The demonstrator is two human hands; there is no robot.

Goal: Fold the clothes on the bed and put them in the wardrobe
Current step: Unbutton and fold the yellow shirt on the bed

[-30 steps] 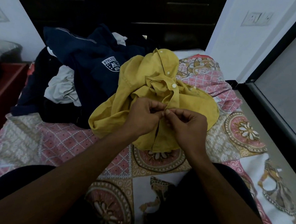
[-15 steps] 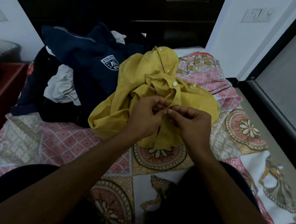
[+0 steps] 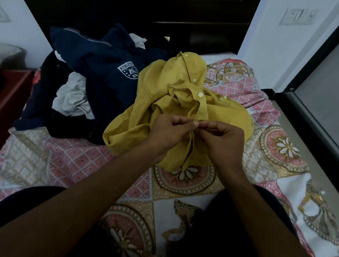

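Looking down from the head camera, a person's left hand [image 3: 168, 132] and right hand [image 3: 221, 141] are each pinching the front placket of a crumpled mustard-yellow cotton shirt [image 3: 167, 82], which is lying on a pink patterned bedspread [image 3: 63, 157]. Left of the shirt, a navy printed sweatshirt [image 3: 112, 73] is lying. Buttoning is seemingly under way; next, the shirt is needing flattening for folding.

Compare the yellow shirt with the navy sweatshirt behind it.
The yellow shirt is plain with white buttons; the navy sweatshirt bears a white ATHLETIC crest. The left hand and right hand pinch the yellow shirt's front edge; the navy sweatshirt lies untouched. The yellow shirt is nearer the person; the navy sweatshirt lies behind, atop other clothes. Both are crumpled and unfolded on the bed.
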